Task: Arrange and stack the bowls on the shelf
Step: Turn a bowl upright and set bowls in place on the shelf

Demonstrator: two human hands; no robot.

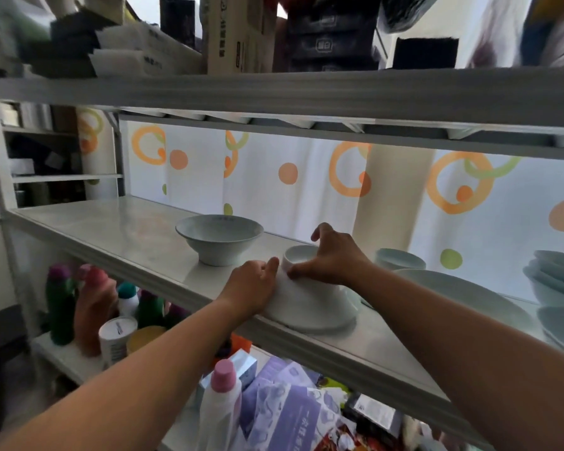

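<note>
**Kid:** Bowls go where?

**Helper:** On the shelf (137, 245). Look at the upside-down bowl (310, 304). It sits near the front edge of the shelf, with its foot ring pointing up.

**Kid:** Who is holding it?

**Helper:** Both hands. The left hand (251, 284) presses flat on the left side of the upside-down bowl. The right hand (332, 255) has its fingers (298, 271) pinching the foot ring on top. So both hands are holding that bowl.

**Kid:** What step is this?

**Helper:** I think the bowl is being turned or set in place. Just left of it and a bit behind stands the upright bowl (219, 237), apart from it. Right of it lie a big plate (453, 294) and a small cup (399, 258).

**Kid:** What comes next?

**Helper:** Maybe flip it the right way up and put it in the upright bowl. It needs a firm hold, since it sits so near the edge.

**Kid:** Any words to read?

**Helper:** Boxes (235, 34) way above the bowl have writing, but it is too blurry to read.
</note>
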